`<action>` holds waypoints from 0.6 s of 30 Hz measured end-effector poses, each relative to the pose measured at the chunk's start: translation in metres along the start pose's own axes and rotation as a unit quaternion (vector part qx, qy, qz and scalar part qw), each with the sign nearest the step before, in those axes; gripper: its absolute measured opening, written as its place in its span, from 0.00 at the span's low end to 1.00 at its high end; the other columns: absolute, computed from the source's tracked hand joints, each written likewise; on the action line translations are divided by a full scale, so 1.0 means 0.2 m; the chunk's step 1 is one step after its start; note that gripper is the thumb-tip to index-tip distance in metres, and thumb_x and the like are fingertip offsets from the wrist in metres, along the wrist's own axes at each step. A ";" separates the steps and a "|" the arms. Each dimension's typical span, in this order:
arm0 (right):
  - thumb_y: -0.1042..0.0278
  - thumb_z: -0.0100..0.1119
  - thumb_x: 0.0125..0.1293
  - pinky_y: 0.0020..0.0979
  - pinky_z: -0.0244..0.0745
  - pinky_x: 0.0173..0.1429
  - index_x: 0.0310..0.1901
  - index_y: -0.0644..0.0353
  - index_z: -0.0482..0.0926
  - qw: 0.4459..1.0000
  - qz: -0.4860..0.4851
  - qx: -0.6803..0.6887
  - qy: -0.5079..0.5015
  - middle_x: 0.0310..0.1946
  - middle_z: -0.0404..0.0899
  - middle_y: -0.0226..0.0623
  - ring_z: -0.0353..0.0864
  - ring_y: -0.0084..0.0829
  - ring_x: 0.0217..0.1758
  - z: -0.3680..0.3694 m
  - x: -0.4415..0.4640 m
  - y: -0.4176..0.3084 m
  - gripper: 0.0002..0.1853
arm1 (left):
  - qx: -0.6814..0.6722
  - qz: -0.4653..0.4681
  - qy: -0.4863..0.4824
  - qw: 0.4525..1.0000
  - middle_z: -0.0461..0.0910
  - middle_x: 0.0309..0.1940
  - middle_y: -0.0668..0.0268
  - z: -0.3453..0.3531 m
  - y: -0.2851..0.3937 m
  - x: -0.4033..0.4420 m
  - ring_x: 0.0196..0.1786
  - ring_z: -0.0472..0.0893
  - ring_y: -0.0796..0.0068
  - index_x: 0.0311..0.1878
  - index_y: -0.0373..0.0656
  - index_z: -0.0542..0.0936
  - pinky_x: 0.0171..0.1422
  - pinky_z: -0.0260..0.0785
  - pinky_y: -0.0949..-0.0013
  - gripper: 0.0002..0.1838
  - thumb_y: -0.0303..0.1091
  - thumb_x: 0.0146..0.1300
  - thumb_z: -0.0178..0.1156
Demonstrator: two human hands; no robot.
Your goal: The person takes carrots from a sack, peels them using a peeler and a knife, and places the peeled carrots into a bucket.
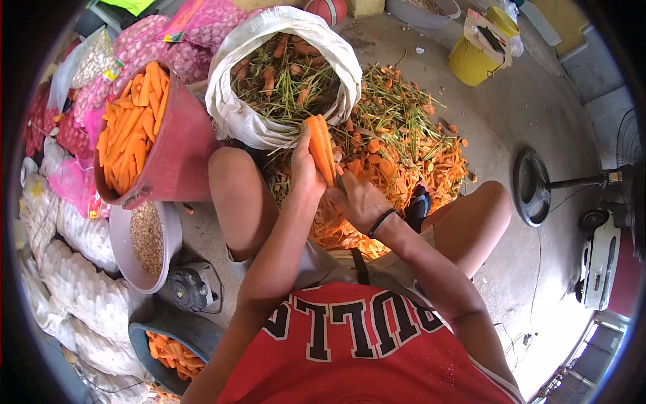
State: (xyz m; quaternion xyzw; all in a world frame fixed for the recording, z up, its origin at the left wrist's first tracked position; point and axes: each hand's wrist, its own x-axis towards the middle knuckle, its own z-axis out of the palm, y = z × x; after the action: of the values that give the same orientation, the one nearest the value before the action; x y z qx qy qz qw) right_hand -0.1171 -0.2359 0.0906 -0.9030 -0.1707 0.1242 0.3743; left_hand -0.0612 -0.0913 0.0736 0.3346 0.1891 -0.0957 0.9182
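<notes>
My left hand [306,170] is closed around a peeled orange carrot [321,145], which points up and away from me between my knees. Grooves run along it, and I cannot tell whether it is one carrot or two side by side. At its lower end my right hand [362,204] is closed, fingers curled close to the carrot; what they hold is mostly hidden. Beneath both hands spreads a heap of orange peelings [393,175], cut carrot ends and green stalks. Just beyond stands a white sack [225,87] with unpeeled carrots [269,81] and stems inside.
A red bucket [182,155] of peeled carrots [134,128] leans at my left. Below it are a pale tub [171,232] and a dark bucket [145,330] with orange pieces. Filled sacks [87,269] line the left side. A yellow bucket [468,60] and a fan stand [531,185] are rightward.
</notes>
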 end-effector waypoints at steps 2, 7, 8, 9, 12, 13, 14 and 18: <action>0.55 0.54 0.70 0.54 0.73 0.34 0.41 0.67 0.69 0.999 0.039 -0.021 0.009 0.24 0.77 0.59 0.79 0.61 0.30 0.03 0.01 -0.01 0.18 | -0.057 0.040 0.032 0.997 0.72 0.36 0.62 0.00 -0.03 0.02 0.35 0.75 0.68 0.53 0.44 0.71 0.35 0.72 0.62 0.22 0.54 0.73 0.49; 0.57 0.50 0.72 0.52 0.74 0.29 0.42 0.62 0.72 0.992 -0.019 -0.081 0.094 0.18 0.77 0.52 0.79 0.55 0.23 0.00 0.04 0.08 0.14 | -0.080 0.030 0.033 0.996 0.75 0.48 0.59 -0.01 0.10 0.00 0.47 0.78 0.61 0.59 0.45 0.69 0.48 0.73 0.56 0.27 0.59 0.73 0.43; 0.57 0.49 0.73 0.51 0.74 0.27 0.42 0.60 0.73 0.988 -0.035 -0.099 0.112 0.17 0.77 0.50 0.79 0.53 0.21 -0.05 0.05 0.11 0.14 | -0.059 0.003 -0.014 0.998 0.76 0.50 0.57 -0.08 0.14 0.02 0.48 0.78 0.61 0.59 0.44 0.69 0.50 0.73 0.57 0.29 0.60 0.72 0.43; 0.56 0.51 0.72 0.48 0.74 0.25 0.43 0.59 0.74 0.980 -0.069 -0.113 0.148 0.16 0.77 0.48 0.79 0.50 0.20 -0.11 0.05 0.13 0.13 | -0.037 -0.023 -0.062 0.997 0.76 0.52 0.56 -0.16 0.19 0.04 0.50 0.78 0.60 0.60 0.43 0.70 0.52 0.73 0.58 0.31 0.62 0.72 0.42; 0.54 0.54 0.71 0.44 0.74 0.24 0.41 0.58 0.74 0.969 -0.097 -0.184 0.130 0.15 0.76 0.46 0.80 0.47 0.19 -0.31 0.03 0.13 0.14 | 0.092 -0.162 -0.085 0.979 0.79 0.49 0.49 -0.25 0.29 0.03 0.50 0.81 0.55 0.47 0.38 0.75 0.49 0.77 0.51 0.30 0.61 0.70 0.49; 0.54 0.54 0.71 0.44 0.74 0.25 0.42 0.59 0.74 0.971 -0.107 -0.168 0.130 0.16 0.76 0.46 0.80 0.47 0.19 -0.31 0.04 0.13 0.14 | 0.146 -0.194 -0.113 0.964 0.81 0.45 0.51 -0.27 0.26 0.02 0.47 0.83 0.56 0.48 0.37 0.75 0.45 0.79 0.52 0.28 0.58 0.71 0.50; 0.54 0.54 0.72 0.44 0.74 0.25 0.43 0.59 0.74 0.973 -0.118 -0.151 0.128 0.16 0.76 0.46 0.80 0.47 0.19 -0.30 0.04 0.12 0.15 | 0.199 -0.222 -0.145 0.943 0.82 0.41 0.53 -0.28 0.23 0.01 0.43 0.84 0.58 0.48 0.37 0.75 0.41 0.81 0.54 0.25 0.55 0.71 0.51; 0.49 0.61 0.66 0.46 0.76 0.30 0.53 0.64 0.68 0.986 -0.053 -0.015 0.157 0.23 0.79 0.52 0.82 0.53 0.28 -0.21 0.13 0.07 0.26 | 0.089 -0.176 -0.236 0.951 0.80 0.40 0.61 -0.24 0.07 -0.08 0.34 0.81 0.71 0.64 0.42 0.70 0.38 0.77 0.71 0.26 0.49 0.72 0.54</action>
State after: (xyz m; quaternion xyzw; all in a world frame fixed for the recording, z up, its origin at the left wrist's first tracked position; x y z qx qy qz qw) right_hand -0.0749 -0.2613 0.1067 -0.9064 -0.1589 -0.0420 0.3892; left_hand -0.0844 -0.0492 0.0550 0.3442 0.0132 -0.3483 0.8718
